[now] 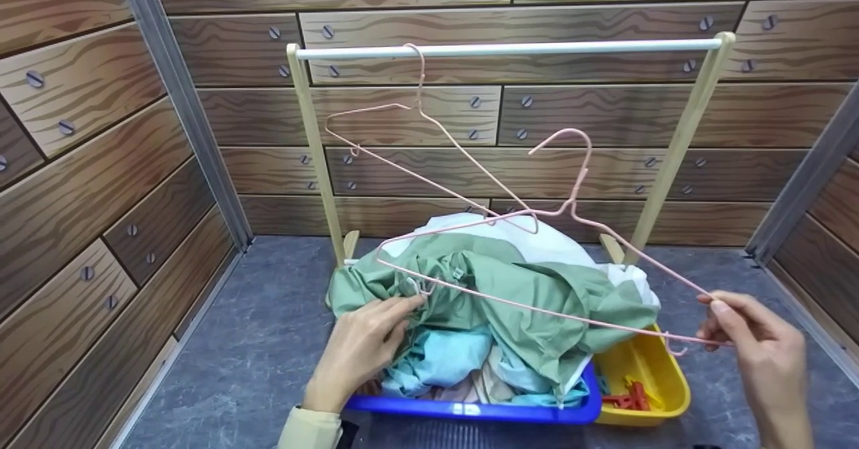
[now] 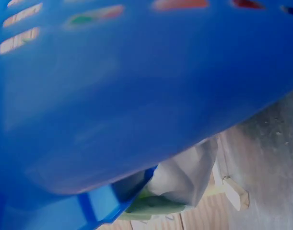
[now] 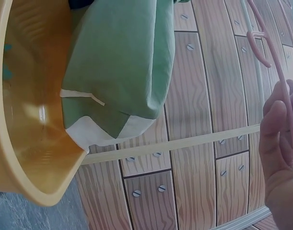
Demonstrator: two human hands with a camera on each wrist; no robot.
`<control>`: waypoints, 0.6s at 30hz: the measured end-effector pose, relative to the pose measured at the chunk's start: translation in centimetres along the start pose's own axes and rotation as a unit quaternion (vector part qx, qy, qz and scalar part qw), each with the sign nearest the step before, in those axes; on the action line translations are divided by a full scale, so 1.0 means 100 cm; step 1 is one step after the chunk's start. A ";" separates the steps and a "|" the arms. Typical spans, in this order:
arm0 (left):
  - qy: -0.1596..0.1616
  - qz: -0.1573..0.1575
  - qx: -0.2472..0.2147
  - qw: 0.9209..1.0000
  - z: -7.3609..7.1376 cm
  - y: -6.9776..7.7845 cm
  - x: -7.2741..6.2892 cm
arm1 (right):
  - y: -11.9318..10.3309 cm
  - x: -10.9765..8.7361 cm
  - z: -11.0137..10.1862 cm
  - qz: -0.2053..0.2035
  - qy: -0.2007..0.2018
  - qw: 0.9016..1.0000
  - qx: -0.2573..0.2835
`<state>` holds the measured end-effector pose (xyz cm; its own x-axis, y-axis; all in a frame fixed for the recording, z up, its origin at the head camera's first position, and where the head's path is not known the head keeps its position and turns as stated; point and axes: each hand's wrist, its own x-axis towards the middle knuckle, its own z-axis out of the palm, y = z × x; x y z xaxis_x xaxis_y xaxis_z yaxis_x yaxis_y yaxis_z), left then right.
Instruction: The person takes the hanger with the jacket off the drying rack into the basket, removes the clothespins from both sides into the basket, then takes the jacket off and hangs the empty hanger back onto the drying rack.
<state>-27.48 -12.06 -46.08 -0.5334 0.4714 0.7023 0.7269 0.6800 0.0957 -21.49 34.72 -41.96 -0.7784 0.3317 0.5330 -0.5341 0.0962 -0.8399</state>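
A pink clothes hanger (image 1: 510, 296) is held by my right hand (image 1: 765, 345), which grips its right end with thumb and fingers. In the right wrist view that hand (image 3: 283, 129) is curled round the hanger (image 3: 275, 57). The hanger's left end lies over a green and white garment (image 1: 537, 281) heaped on a blue basket (image 1: 470, 410). My left hand (image 1: 366, 345) pinches the green cloth near the hanger's lower left bar, its fingertips partly hidden in the folds. The left wrist view shows mostly the blue basket's side (image 2: 136, 105); the left hand is out of sight there.
A second pink hanger (image 1: 470, 157) hangs from the white rail (image 1: 570, 47) of a wooden-legged rack behind the basket. Light blue clothes (image 1: 446, 362) fill the basket's front. To its right stands a yellow basket (image 1: 674, 395) with red clothespins (image 1: 631, 398). Wood-patterned walls enclose the space.
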 end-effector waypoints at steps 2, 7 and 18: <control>0.025 -0.004 -0.001 1.000 -0.003 -0.001 0.001 | 0.000 0.000 0.000 -0.001 -0.005 1.000 0.003; 0.101 -0.014 -0.017 0.995 -0.014 -0.008 0.001 | -0.003 -0.003 0.002 0.018 0.003 0.998 -0.054; 0.220 -0.071 -0.075 0.970 -0.041 -0.034 0.001 | -0.005 -0.002 0.002 0.003 -0.019 0.998 -0.056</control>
<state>-28.23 -16.63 -43.47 -0.4205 0.0719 0.9045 0.7319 0.6160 0.2913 -21.19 34.42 -41.64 -0.7940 0.2974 0.5302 -0.4914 0.1995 -0.8478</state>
